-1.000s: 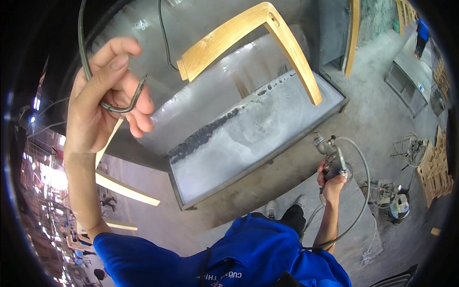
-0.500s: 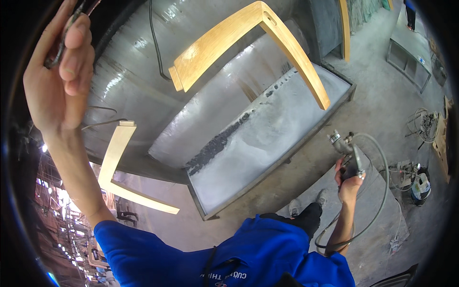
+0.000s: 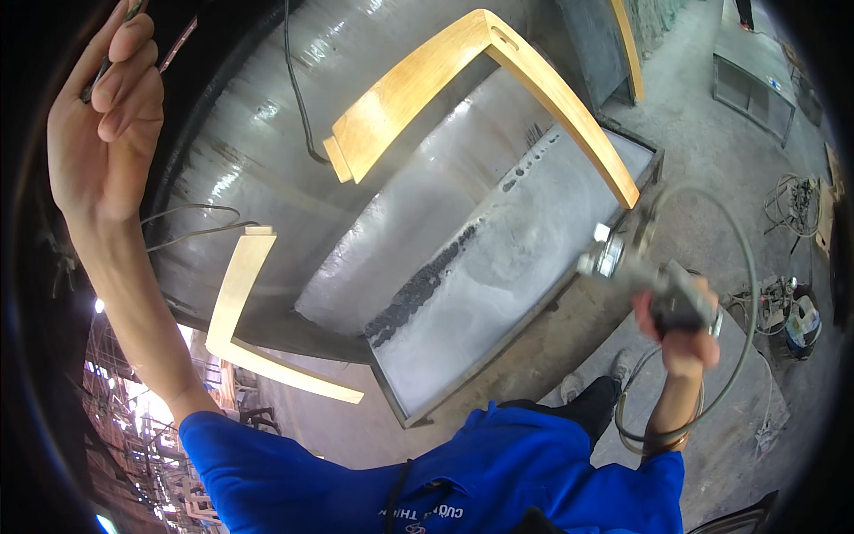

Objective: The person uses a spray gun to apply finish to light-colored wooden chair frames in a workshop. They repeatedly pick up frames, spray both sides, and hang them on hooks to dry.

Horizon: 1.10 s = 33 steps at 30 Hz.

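High at the left, my left hand (image 3: 108,147) is raised, its fingers closed on a thin dark metal rod (image 3: 100,73), perhaps a hook; its upper end leaves the picture. My right hand (image 3: 683,345) grips a spray gun (image 3: 633,267), smeared by motion, with a grey hose (image 3: 753,276) looping from it. The gun's head points up and left, below the lower end of a glossy, yellowish, bent wooden part (image 3: 405,89), apart from it. A paler bent wooden part (image 3: 233,298) hangs from a wire at the left, near my left forearm.
Behind the wooden parts rises a shiny metal sheet wall (image 3: 240,160), with a metal-edged trough (image 3: 498,294) of whitish liquid at its foot. A dark cable (image 3: 295,80) hangs before the wall. On the right are a metal table (image 3: 752,93), coiled hoses (image 3: 790,205) and a bucket (image 3: 801,325).
My right hand has brought the spray gun up toward the yellowish wooden part. The left hand is slightly higher with the rod. The view has shifted a little.
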{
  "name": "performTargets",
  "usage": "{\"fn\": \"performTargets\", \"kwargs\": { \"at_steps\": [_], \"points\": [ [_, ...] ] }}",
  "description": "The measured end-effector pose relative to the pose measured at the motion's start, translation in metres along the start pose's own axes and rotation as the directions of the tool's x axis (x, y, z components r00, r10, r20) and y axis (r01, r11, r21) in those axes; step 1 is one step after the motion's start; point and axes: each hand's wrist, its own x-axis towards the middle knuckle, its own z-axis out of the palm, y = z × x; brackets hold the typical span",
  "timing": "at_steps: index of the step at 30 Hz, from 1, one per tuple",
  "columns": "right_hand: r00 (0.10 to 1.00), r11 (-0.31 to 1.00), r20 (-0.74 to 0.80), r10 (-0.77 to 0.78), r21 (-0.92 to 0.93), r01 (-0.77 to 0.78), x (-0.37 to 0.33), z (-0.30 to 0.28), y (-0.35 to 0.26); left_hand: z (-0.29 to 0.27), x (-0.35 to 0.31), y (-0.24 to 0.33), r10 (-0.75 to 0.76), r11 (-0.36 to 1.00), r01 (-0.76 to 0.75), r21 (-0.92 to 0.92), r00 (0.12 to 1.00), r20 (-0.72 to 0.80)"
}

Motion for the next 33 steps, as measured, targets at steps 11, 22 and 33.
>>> {"fn": "performTargets", "kwargs": {
  "at_steps": [11, 22, 33],
  "points": [
    [0.752, 0.877, -0.503, 0.426, 0.434, -0.206, -0.038, 0.027, 0.048, 0.005, 0.011, 0.008, 0.025, 0.999, -0.031, 0.043, 0.989, 0.145],
    [0.372, 0.816, -0.768, 0.521, 0.321, -0.481, -0.187, -0.027, 0.134, 0.003, -0.004, 0.001, 0.032, 0.999, -0.030, 0.026, 0.997, -0.069],
    [0.565, 0.794, -0.688, 0.456, 0.027, -0.608, -0.209, -0.039, 0.135, 0.018, -0.045, -0.023, 0.126, 0.984, -0.095, 0.153, 0.971, -0.203]
  ]
}}
